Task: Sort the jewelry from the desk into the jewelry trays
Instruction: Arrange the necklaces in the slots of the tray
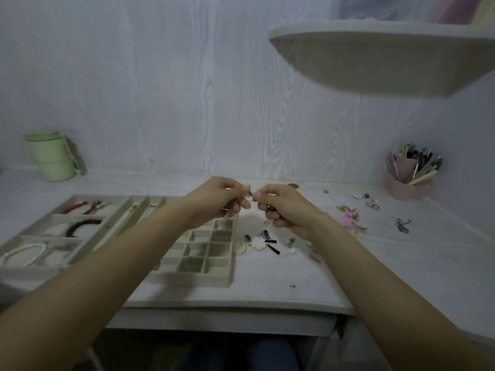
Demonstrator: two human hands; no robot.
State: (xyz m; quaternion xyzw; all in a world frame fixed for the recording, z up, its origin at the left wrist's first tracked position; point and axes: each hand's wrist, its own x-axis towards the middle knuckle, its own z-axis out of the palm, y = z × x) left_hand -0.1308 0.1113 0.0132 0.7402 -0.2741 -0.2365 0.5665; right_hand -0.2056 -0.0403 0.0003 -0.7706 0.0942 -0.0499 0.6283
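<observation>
Left hand point(223, 200) and right hand point(281, 207) pinch one thin jewelry piece point(250, 200) between fingertips above white desk point(267, 285); woodgrain wall point(187, 89) behind, corner shelf point(375, 57) overhead.

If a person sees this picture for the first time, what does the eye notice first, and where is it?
At centre, the left hand and right hand meet above the desk, pinching a thin wire piece between them. Below them sits the grid tray; loose jewelry lies scattered to its right.
</observation>
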